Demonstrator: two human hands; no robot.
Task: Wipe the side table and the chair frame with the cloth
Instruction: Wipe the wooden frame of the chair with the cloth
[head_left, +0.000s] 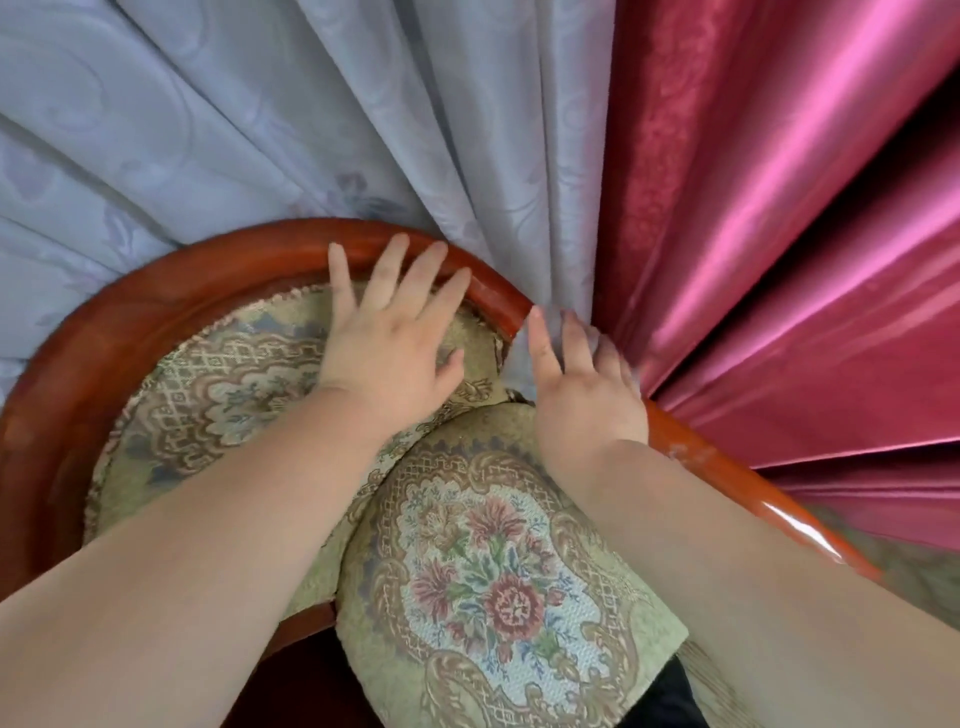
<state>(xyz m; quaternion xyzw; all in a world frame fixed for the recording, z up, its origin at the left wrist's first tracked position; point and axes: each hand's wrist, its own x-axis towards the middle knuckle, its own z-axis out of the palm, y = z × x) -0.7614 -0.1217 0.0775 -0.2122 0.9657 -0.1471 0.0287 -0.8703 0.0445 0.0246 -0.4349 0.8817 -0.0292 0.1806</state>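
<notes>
Pale grey curtains (311, 114) fill the far left and glossy crimson curtains (779, 234) the far right, hanging just behind a chair whose curved red-brown wooden chair frame (218, 254) rings a floral tapestry backrest (218, 384) and seat cushion (498, 571). The left hand (389, 338) lies flat with fingers spread, released, across the backrest top, fingertips on the frame. The right hand (587, 384) presses a pale grey cloth (524, 358) against the frame at right, fingers extended over it.
</notes>
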